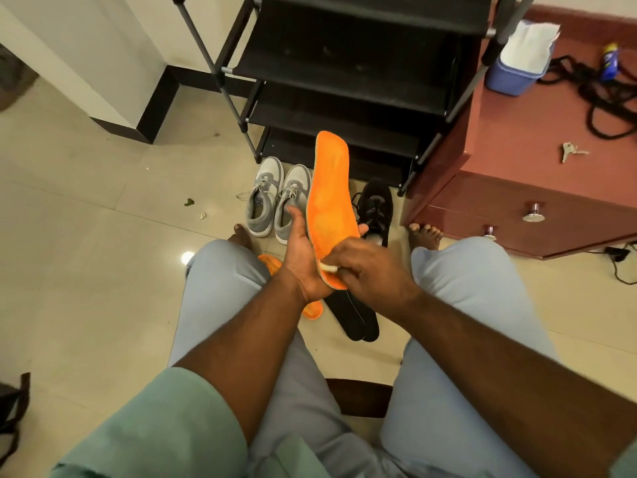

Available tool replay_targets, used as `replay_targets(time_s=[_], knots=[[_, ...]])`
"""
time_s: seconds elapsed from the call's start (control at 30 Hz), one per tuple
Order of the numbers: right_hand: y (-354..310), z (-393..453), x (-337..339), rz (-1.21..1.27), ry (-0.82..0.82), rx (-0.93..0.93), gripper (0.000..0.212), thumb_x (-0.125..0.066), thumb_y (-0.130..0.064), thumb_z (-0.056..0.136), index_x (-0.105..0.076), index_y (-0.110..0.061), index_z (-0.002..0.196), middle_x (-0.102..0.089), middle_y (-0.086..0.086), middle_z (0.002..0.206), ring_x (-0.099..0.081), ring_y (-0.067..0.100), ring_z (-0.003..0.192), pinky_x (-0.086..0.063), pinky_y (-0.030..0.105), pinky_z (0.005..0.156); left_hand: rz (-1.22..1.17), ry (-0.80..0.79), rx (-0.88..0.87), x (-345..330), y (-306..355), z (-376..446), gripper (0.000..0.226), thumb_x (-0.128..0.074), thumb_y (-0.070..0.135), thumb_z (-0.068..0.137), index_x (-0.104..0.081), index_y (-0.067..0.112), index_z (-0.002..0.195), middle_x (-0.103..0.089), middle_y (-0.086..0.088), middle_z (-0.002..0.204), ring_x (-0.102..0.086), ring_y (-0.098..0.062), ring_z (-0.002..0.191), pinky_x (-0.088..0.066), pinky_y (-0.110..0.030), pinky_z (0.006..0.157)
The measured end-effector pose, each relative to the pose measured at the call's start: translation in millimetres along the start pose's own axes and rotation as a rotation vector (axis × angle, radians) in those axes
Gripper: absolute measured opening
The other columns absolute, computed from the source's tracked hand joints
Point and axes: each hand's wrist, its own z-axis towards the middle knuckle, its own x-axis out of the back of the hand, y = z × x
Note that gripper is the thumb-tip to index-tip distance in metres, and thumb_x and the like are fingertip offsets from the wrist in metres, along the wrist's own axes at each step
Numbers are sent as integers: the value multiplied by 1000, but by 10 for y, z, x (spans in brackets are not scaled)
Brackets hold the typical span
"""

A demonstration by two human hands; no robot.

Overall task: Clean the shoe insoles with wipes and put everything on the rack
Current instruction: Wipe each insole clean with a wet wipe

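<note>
I am watching the left hand [299, 257] cradling the orange insole [330, 198] upright above the floor while the right hand [365, 267] is pinching a wipe [329, 268] at its heel; held so low, it may flex and slip.

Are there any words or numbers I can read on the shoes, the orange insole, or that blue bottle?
No text can be read in this picture.
Grey shoes: a small dark mark on one tongue, too small to read.
Blue bottle: a yellow and blue label, too blurred to read.
Orange insole: no print shows, only lighter patches.
Black shoe: no lettering visible.
Blue box with wipes: no label visible.
</note>
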Motion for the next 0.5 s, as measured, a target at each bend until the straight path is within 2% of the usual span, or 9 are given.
replay_targets(time_s=[0.1,0.2,0.27,0.33,0.43,0.5], knots=[[17,-121,15,20,-112,24,24,-60,-3,75,-74,-7,95,-68,6,89,-65,20,84,-56,36,71,19,27,-22,16,15,7,117,-18,99,66,-51,15,140,-68,-13,115,-66,-35,105,-55,-48,86],[73,-72,34,33,-33,-70,25,-59,-1,76,-73,-6,96,-68,7,89,-64,22,85,-55,38,73,80,29,6,-40,-97,-3,113,-19,97,70,-61,8,127,-67,-17,116,-67,-32,105,-55,-44,91],[96,-8,39,51,62,-145,21,-62,0,79,-73,-5,97,-67,8,89,-62,21,85,-53,36,75,95,42,-3,-55,-150,11,106,-17,93,76,-61,10,125,-68,-18,117,-68,-31,106,-53,-44,93],[110,15,38,50,79,-187,20,-65,0,80,-73,-5,97,-66,8,89,-61,21,85,-51,35,74,85,48,-8,-34,-116,27,106,-17,92,76,-60,10,127,-69,-18,116,-69,-32,105,-50,-47,95],[108,-59,8,22,-113,-94,21,-66,-5,76,-74,-8,95,-67,6,87,-62,21,84,-52,39,71,30,49,-10,43,21,69,115,-22,98,66,-53,13,136,-66,-16,117,-62,-35,110,-47,-50,96],[113,-86,17,25,-190,-69,20,-64,-9,76,-74,-10,93,-68,4,86,-63,20,83,-53,40,71,24,67,-27,54,58,82,113,-23,98,66,-53,15,136,-67,-15,116,-61,-37,111,-47,-52,94]])
